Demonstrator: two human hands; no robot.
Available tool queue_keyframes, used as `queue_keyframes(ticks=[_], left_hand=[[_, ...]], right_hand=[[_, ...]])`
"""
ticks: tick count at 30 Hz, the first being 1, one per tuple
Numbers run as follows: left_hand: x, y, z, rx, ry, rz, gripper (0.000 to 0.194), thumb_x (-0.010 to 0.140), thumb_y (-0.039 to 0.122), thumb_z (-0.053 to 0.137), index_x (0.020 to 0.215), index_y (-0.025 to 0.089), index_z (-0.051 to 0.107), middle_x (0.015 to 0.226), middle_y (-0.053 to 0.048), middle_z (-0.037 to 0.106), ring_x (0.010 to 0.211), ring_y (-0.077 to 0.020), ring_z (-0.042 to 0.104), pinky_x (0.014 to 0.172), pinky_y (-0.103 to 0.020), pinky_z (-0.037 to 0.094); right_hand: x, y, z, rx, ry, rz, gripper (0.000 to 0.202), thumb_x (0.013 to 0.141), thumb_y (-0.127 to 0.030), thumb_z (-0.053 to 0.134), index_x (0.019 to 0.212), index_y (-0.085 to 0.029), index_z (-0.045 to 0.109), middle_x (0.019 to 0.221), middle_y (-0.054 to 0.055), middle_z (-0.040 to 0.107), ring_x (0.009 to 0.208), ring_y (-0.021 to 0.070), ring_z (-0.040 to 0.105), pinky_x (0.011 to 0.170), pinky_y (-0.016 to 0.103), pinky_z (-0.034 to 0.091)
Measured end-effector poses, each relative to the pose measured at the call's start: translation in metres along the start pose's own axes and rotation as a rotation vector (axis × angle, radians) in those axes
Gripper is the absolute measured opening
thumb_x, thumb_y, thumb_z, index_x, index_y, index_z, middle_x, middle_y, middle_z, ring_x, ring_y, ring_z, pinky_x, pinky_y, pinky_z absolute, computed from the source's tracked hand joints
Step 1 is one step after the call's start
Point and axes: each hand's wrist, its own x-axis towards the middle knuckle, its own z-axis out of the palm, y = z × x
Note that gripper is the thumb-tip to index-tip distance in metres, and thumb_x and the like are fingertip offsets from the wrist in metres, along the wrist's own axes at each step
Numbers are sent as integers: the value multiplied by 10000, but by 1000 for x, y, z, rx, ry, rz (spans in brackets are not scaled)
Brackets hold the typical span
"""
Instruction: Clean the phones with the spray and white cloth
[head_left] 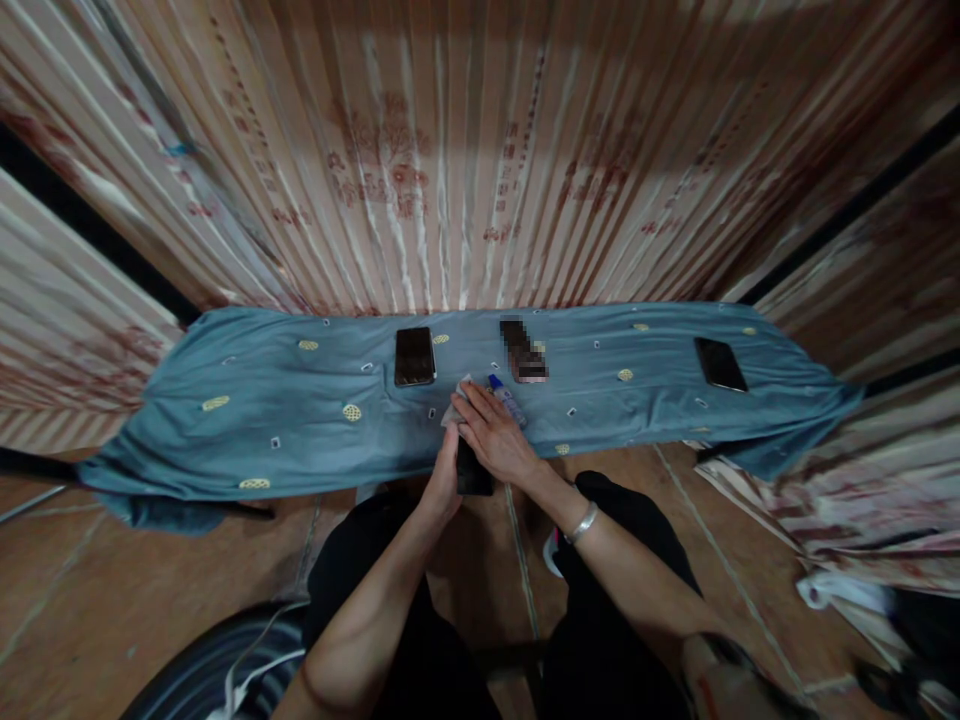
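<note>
A dark, flat, phone-like device (474, 474) is held by my left hand (445, 474) at the table's front edge, its fingers closed along the left side. My right hand (496, 436) lies over the top of the device, fingers pressed together on a pale cloth or tissue (454, 408). Just beyond my right fingers, a clear bottle with a blue cap (508, 399) lies on the blue patterned tablecloth (300, 400). How much of the device's face the cloth covers is hidden under my right hand.
A dark phone or tablet (415, 356) lies left of centre, another dark device (721, 364) at the right. A pixelated item (523, 350) lies behind the bottle. Printed curtains (465, 180) hang behind the table. A black round object (225, 660) with white cables stands at the lower left.
</note>
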Motion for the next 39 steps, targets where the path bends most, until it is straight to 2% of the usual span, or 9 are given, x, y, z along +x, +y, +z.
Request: queue_keyframes(ticks=[3, 7, 10, 15, 19, 25, 30, 39], left_hand=[[-1, -2, -1, 15, -17, -56, 445, 1008, 346, 428, 1401, 194, 571, 1325, -54, 677, 1384, -243, 492, 1170, -337, 362], [0, -3, -3, -24, -51, -106, 480, 1002, 402, 423, 1410, 193, 562, 1311, -86, 684, 1340, -231, 544, 1183, -373, 355], [1, 1, -3, -45, -67, -136, 515, 1009, 429, 383, 1426, 171, 543, 1306, -108, 685, 1307, -240, 575, 1169, -399, 380], [2, 8, -2, -71, -67, -156, 529, 1024, 428, 329, 1428, 158, 537, 1264, -115, 707, 1234, -242, 632, 1132, -407, 426], [6, 9, -2, -80, -63, -115, 537, 1020, 441, 350, 1391, 120, 567, 1213, -128, 729, 1207, -245, 648, 1126, -393, 431], [9, 10, -3, -78, -9, -89, 491, 1026, 398, 357, 1335, 119, 617, 1160, -117, 750, 1187, -235, 661, 1124, -379, 434], [12, 11, -4, -84, -6, -63, 494, 1011, 416, 398, 1291, 94, 647, 1141, -129, 755, 1210, -243, 647, 1124, -368, 432], [19, 18, -5, -73, 56, 52, 470, 1010, 392, 390, 1183, 78, 694, 1074, -123, 772, 1193, -246, 656, 1100, -374, 454]], right_hand=[[2, 6, -1, 8, 25, 32, 495, 1023, -282, 382, 1489, -129, 443, 1563, 156, 426, 1486, 257, 339, 1211, 488, 330], [5, 14, -1, 34, 51, 76, 516, 1034, -311, 332, 1514, -135, 403, 1526, 164, 474, 1454, 253, 394, 1200, 503, 346], [5, 21, 2, 74, 69, 102, 535, 1040, -333, 291, 1501, -92, 415, 1509, 176, 491, 1453, 246, 396, 1215, 478, 330], [2, 28, 14, 218, 100, 237, 565, 1040, -381, 265, 1538, -128, 351, 1568, 152, 416, 1489, 223, 340, 1228, 464, 300], [1, 27, 24, 411, 145, 374, 574, 1015, -373, 330, 1546, -155, 339, 1577, 124, 411, 1479, 223, 360, 1233, 468, 274], [3, 28, 32, 602, 195, 542, 584, 961, -363, 442, 1503, -147, 430, 1539, 118, 469, 1463, 243, 390, 1249, 467, 216], [-2, 28, 38, 648, 189, 513, 548, 961, -366, 455, 1486, -206, 465, 1528, 81, 488, 1449, 235, 413, 1240, 477, 238], [-15, 14, 42, 623, 120, 465, 531, 981, -362, 435, 1480, -183, 474, 1462, 111, 563, 1407, 261, 474, 1206, 492, 315]])
